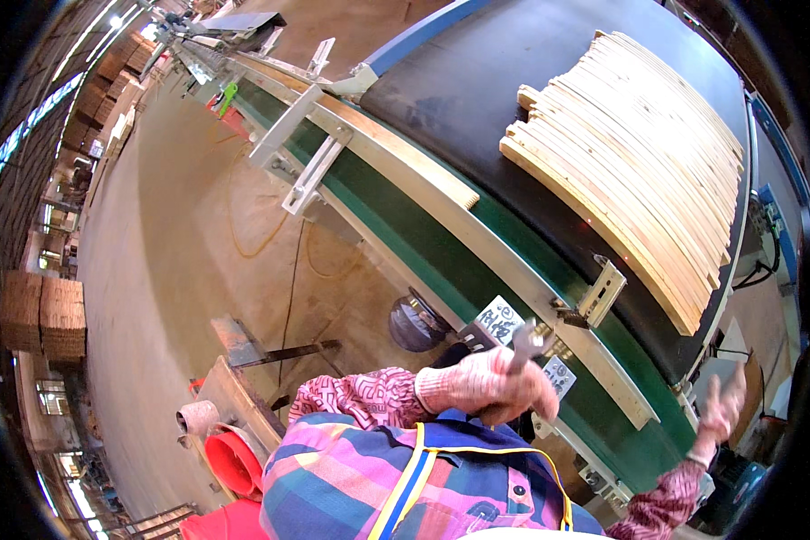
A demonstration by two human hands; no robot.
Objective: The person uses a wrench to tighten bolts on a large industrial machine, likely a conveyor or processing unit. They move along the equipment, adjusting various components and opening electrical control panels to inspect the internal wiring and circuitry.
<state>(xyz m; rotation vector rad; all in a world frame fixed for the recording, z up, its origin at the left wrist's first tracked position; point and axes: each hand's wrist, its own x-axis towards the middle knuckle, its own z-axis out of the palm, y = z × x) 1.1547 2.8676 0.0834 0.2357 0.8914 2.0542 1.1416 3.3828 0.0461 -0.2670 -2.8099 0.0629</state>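
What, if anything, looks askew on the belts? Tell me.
The wood strips on the black belt look uneven: their ends step in and out, and one left end juts past its neighbours.

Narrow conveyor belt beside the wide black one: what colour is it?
The narrow belt is green, best seen in the head view.

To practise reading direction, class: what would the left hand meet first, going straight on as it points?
Probably the left hand meets the white card on its right, then the green belt, though depth is unclear.
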